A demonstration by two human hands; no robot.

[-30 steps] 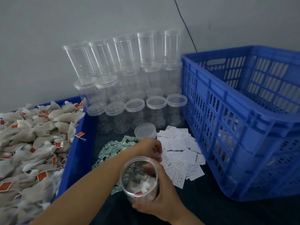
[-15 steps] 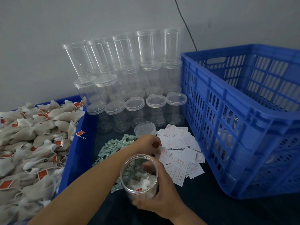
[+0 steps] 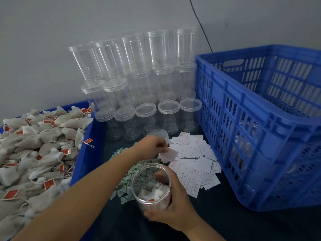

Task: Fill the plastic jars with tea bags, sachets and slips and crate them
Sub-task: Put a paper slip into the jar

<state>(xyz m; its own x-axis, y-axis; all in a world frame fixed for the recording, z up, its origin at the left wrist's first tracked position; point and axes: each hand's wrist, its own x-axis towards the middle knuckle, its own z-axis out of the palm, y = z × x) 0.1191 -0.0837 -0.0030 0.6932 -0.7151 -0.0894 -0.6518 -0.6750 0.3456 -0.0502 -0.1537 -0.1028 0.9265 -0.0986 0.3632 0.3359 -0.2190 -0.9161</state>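
Note:
My right hand point(image 3: 175, 206) grips an open clear plastic jar point(image 3: 150, 184) near the front, with tea bags lying in its bottom. Just beyond it my left hand point(image 3: 153, 144) pinches one white paper slip point(image 3: 169, 153) a little above the pile of slips point(image 3: 198, 164). A heap of small green sachets point(image 3: 124, 186) spreads on the dark table under my left forearm. Loose tea bags point(image 3: 34, 153) with red tags fill the blue tray point(image 3: 86, 141) at the left. The big blue crate point(image 3: 260, 129) stands at the right.
Several empty clear jars point(image 3: 139, 75) with lids stand stacked against the grey wall behind the piles. A loose jar lid point(image 3: 159, 132) lies just behind my left hand. A black cable point(image 3: 201, 26) runs down the wall behind the crate.
My left hand has closed its fingertips on a slip and lifted it off the pile. The right hand and jar have stayed in about the same place.

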